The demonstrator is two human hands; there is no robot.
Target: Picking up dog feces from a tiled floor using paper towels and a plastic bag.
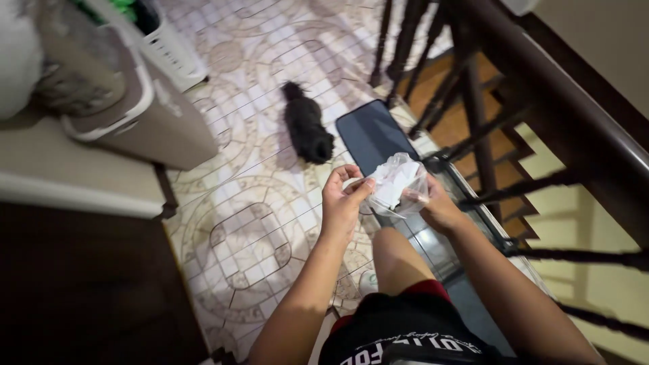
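Observation:
A crumpled clear and white plastic bag [397, 182] is held up in front of me by both hands. My left hand [341, 203] pinches its left edge with thumb and fingers. My right hand [436, 206] grips its right side from below. Under the hands I see my bent knee [395, 260] and black shorts [399, 334]. A small black furry animal [307, 128] lies on the patterned tile floor [243, 230] just beyond the bag.
A dark blue mat [368, 135] lies next to the animal. A dark wooden stair railing [541, 88] runs along the right, with steps below. A beige covered box [128, 101] and a white basket [169, 44] stand at upper left. A dark cabinet [81, 284] fills lower left.

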